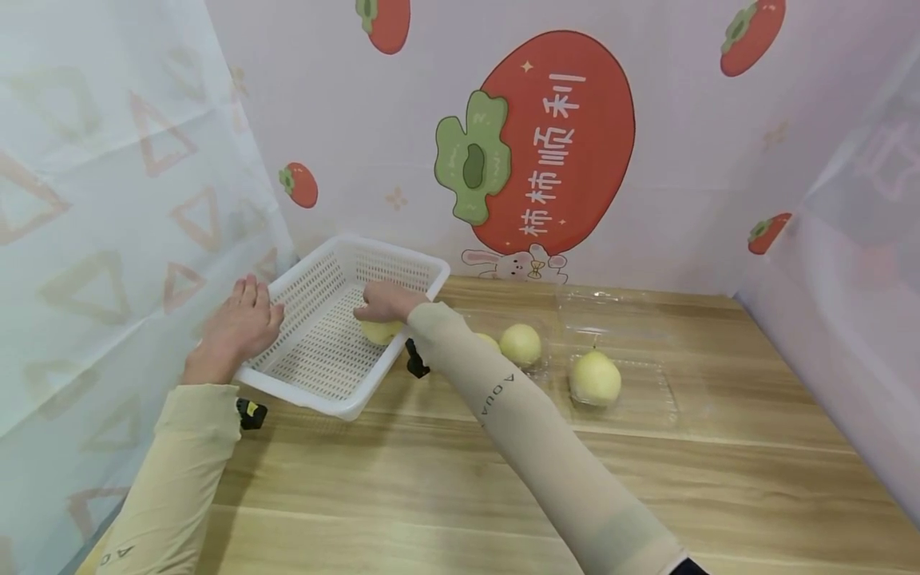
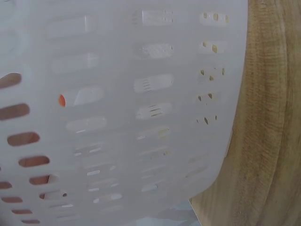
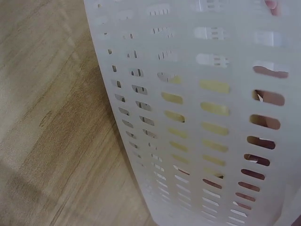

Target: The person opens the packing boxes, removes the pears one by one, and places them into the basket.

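Note:
A white slotted plastic basket [image 1: 305, 398] stands at the back left of the table. My left hand [image 1: 240, 323] rests at its left rim, fingers straight. Reaching over the right rim, my right hand [image 1: 388, 303] holds a pale yellow pear [image 1: 378, 332] from above, inside the basket. That pear's yellow skin shows through the slots in the right wrist view. Only the basket's outer wall [image 2: 117, 70] and some table fill the left wrist view. Right of the basket, a second pear [image 1: 521, 345] sits in a clear plastic tray, and another [image 1: 489, 342] is partly hidden by my right sleeve.
Farther right, a clear clamshell box [image 1: 647, 391] lies with its lid raised, a pear [image 1: 595, 378] in its left part. The wood-grain table [image 1: 431, 495] meets a printed backdrop [image 1: 683, 160] behind and hanging sheets at both sides.

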Motion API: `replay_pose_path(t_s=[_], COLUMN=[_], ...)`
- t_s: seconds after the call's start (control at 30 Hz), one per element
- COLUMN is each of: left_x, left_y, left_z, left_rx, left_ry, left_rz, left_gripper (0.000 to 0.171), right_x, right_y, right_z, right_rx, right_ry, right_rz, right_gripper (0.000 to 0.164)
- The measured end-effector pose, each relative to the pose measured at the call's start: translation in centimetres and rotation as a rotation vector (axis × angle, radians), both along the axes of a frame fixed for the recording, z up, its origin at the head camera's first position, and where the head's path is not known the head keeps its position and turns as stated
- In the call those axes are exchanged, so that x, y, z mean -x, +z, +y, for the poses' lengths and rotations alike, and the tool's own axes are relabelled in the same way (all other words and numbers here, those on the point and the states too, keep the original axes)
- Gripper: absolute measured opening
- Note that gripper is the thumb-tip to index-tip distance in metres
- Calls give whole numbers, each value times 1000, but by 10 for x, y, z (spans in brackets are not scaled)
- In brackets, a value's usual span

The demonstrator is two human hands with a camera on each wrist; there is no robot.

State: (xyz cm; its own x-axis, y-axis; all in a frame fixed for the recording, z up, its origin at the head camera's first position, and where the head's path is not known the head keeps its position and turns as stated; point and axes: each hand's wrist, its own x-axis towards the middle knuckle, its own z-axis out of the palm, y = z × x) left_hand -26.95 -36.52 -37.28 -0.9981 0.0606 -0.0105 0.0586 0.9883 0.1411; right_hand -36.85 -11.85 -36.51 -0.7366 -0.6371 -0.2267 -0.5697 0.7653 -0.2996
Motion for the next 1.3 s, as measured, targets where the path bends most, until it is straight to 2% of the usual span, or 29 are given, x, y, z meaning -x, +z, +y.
replay_pose_path(t_s=[0.13,0.27,0.37,0.6,0.83,1.1,1.3], left_x=[0,-2,-4,-4,-3,-2,-1], left_y=[0,1,1,1,1,-1,-1], left_z=[0,0,1,1,1,0,0], left_rx=[12,17,21,33,25,29,35], left_ry=[-4,-9,-10,-12,-19,-12,-13], left_rz=[5,10,7,16,26,15,16], left_gripper=[75,75,74,73,73,74,73], right_x=[0,-1,-4,-13,-20,-29,-39], right_y=[0,2,9,32,45,51,50], right_z=[0,1,4,18,43,76,98], right_rx=[23,86,119,188,241,256,278], right_ry=[6,26,50,156,218,244,292], right_rz=[4,64,124,186,253,345,354], right_gripper=[29,31,37,29,25,21,21])
